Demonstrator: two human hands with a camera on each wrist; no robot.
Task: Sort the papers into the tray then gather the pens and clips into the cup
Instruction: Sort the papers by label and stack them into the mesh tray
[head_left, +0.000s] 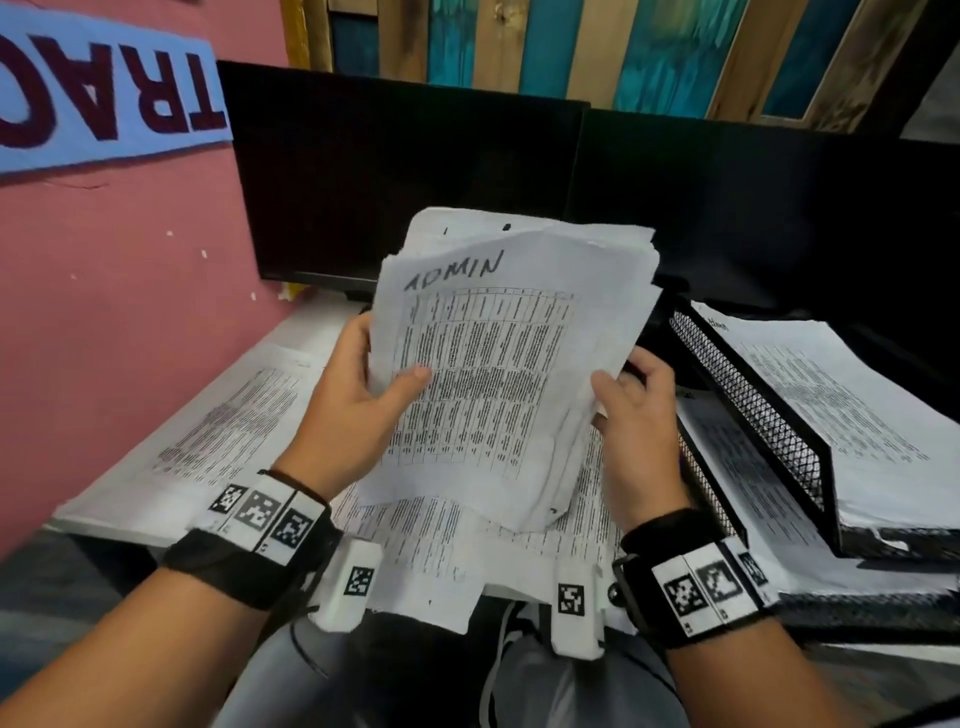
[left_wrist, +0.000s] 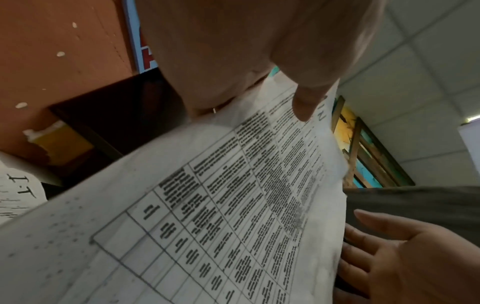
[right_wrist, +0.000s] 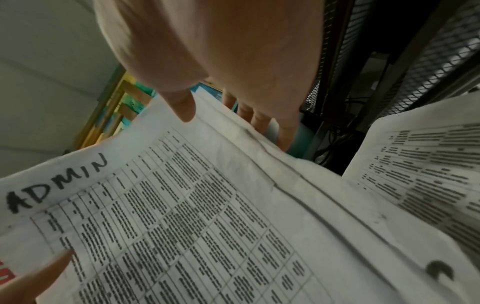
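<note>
I hold a thick stack of papers (head_left: 498, 364) up over the desk, its top sheet a printed table marked "ADMIN" (right_wrist: 57, 191). My left hand (head_left: 363, 395) grips the stack's left edge, thumb on the front. My right hand (head_left: 631, 405) grips the right edge, thumb in front and fingers behind (right_wrist: 262, 121). The same stack (left_wrist: 233, 205) fills the left wrist view under my thumb. To the right, a black mesh tray (head_left: 769, 415) holds a pile of papers (head_left: 831, 405). No pens, clips or cup show.
More printed sheets (head_left: 244, 415) lie spread on the white desk (head_left: 311, 322) under and left of the stack, one marked "I.T" (left_wrist: 20, 189). Two dark monitors (head_left: 405, 176) stand behind. A pink wall (head_left: 119, 291) closes the left side.
</note>
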